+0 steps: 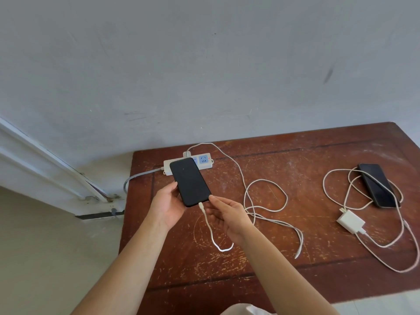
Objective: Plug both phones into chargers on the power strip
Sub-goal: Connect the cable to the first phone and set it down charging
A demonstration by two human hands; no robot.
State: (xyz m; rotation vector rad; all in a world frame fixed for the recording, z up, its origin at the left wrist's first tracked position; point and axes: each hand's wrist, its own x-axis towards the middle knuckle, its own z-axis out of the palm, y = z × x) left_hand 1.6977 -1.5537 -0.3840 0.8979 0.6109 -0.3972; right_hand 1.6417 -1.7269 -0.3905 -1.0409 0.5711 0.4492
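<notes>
Seen from above, looking down at a scratched reddish-brown wooden table (pixel 284 223) set against a grey wall (pixel 204 64).

Near the centre, a black phone (pixel 190 181) held above the table, dark face up, its top end tilted toward 11 o'clock and overlapping the white power strip (pixel 205 160) behind it. Left hand (pixel 167 206) at 8 o'clock of the phone, palm up, fingers wrapped narrowly around the phone's left edge, gripping it. Right hand (pixel 227 214) at 5 o'clock of the phone, loosely cupped, thumb tip touching the phone's lower right corner; whether the fingers pinch anything cannot be told. White cable plug (pixel 201 206) seated at the phone's bottom edge, between the two hands. From there, a white charging cable (pixel 250 201) looping down under the right wrist, then sprawling in coils toward 3 o'clock and running back up to a white charger (pixel 186 153) on the power strip at 12 o'clock. Grey power cord (pixel 138 176) leaving the strip toward 9 o'clock, off the table edge.

Well apart at 3 o'clock, a second black phone (pixel 377 185) lying flat on the table, tangled under loops of a second white cable (pixel 386 246). Just beside it at 7 o'clock of that phone, a loose white charger brick (pixel 350 221), prongs up, not in the strip.

No legible writing or brand marks anywhere; blue socket faces on the strip, plus a small red dot at its right end.
</notes>
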